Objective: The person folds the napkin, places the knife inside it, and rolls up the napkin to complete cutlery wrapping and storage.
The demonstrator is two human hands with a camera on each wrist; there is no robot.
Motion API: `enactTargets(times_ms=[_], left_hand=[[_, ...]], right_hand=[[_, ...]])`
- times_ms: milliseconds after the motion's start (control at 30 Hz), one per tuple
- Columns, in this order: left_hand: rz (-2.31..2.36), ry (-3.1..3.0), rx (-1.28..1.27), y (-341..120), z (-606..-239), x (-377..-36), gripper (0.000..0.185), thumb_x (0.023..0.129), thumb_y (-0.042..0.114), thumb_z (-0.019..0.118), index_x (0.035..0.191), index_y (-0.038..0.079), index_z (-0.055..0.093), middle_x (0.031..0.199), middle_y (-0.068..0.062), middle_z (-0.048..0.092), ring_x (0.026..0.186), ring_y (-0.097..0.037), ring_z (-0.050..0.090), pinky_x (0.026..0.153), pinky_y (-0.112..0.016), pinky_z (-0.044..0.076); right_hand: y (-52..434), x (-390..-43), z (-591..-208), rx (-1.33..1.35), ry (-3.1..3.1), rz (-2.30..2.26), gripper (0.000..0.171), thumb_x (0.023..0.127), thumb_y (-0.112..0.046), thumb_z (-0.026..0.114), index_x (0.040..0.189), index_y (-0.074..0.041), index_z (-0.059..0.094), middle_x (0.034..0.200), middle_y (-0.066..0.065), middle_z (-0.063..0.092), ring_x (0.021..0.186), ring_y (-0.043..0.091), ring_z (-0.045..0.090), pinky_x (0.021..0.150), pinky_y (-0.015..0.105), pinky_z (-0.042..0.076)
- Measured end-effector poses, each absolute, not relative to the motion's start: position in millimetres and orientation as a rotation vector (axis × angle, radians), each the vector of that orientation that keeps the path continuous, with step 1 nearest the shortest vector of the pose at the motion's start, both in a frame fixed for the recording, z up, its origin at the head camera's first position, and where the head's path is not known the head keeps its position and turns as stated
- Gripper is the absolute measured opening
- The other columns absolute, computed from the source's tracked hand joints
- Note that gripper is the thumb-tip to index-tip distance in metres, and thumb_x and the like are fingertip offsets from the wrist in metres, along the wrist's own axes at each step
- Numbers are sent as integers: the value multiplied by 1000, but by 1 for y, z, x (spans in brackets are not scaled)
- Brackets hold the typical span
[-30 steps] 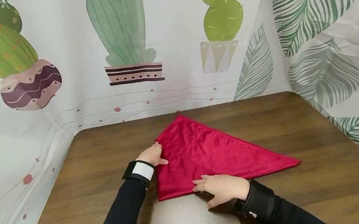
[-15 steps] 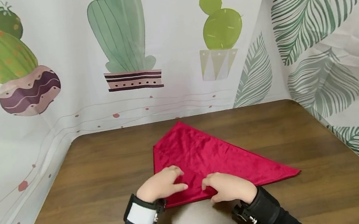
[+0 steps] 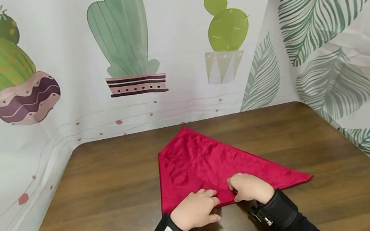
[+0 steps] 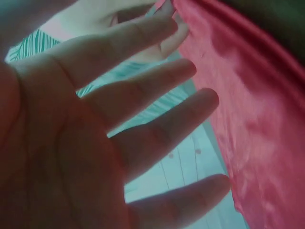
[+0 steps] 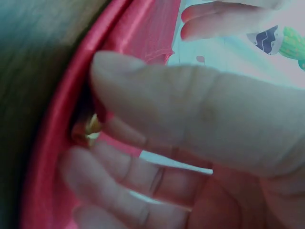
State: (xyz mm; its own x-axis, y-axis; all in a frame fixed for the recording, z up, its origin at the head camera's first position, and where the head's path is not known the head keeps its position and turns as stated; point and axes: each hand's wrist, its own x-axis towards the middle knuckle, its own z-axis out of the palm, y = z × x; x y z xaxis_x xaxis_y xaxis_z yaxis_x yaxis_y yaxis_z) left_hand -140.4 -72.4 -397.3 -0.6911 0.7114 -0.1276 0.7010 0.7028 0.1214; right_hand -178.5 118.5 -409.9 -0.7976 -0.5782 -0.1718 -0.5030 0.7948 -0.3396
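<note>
A red cloth (image 3: 209, 163), folded into a triangle, is spread flat on the bench, its long point directed rightward, slightly creased.

Dark wooden table (image 3: 103, 188), red cloth (image 3: 205, 159) folded into a triangle lying flat near its middle

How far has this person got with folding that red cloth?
Done: the red cloth already lies as a flat triangle on the wooden table, so one fold looks made. In hand: the right hand pinches the near edge, thumb over fingers in the right wrist view; the left hand rests beside it with straight fingers. Left: probably further folds, as the triangle is otherwise spread out.
</note>
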Motion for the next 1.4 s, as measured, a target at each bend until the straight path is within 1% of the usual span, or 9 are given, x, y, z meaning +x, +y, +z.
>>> enactTargets(times_ms=[167,300,467,733,900,1033,1133,1233,1400], left_hand=[[1,2787,1065,-65,-395,-139,40,73,41,67,106,18,64,118,0,53,103,-18,49,74,-37,45],[-44,2778,1026,-62,-393,-137,45,73,44,66,110,18,62,121,0,51,106,-18,48,75,-40,45],[-77,2783,1013,-59,-397,-134,48,72,45,66,111,17,62,121,1,51,107,-18,47,73,-41,46],[-76,2763,984,-62,-403,-128,51,71,45,67,114,20,60,118,1,52,106,-19,47,73,-43,46],[-66,2750,996,-62,-404,-126,51,71,46,67,115,21,60,122,2,50,110,-19,45,76,-44,44],[-74,2763,972,-62,-405,-128,52,70,46,68,114,19,61,123,2,50,112,-21,45,75,-46,45],[-56,2759,976,-61,-406,-130,52,69,46,69,113,19,61,125,3,49,112,-20,44,72,-48,46],[-32,2754,999,-60,-407,-131,54,67,46,70,113,18,61,125,3,48,111,-20,44,70,-44,47],[-23,2762,1032,-59,-409,-133,59,63,47,73,111,15,62,124,0,49,108,-20,46,72,-30,48]], right_hand=[[118,-186,-407,-831,2718,-408,22,66,-2,71,78,-8,54,66,-4,47,61,12,47,57,26,41],[118,-188,-404,-865,2754,-406,18,68,-1,70,71,-9,53,65,-4,47,61,13,47,57,25,41],[118,-184,-401,-875,2790,-405,22,68,-3,71,66,-10,50,61,-5,44,57,13,45,54,25,39],[111,-178,-410,-832,2719,-426,20,69,-4,70,73,-10,52,65,-5,49,61,14,49,56,26,42],[112,-177,-413,-839,2739,-414,18,69,-1,67,73,-11,52,66,-5,50,63,16,51,57,27,42],[115,-179,-411,-869,2746,-433,17,70,0,64,72,-10,51,64,-5,48,59,14,49,54,26,41],[128,-183,-407,-907,2731,-477,16,69,-3,64,69,-10,50,61,-7,45,56,9,43,52,23,38],[157,-191,-398,-871,2766,-569,15,67,-6,64,67,-10,50,59,-8,44,53,7,39,51,23,36],[222,-198,-385,-552,2869,-640,13,69,-9,63,72,-2,53,66,1,52,60,15,47,57,31,39]])
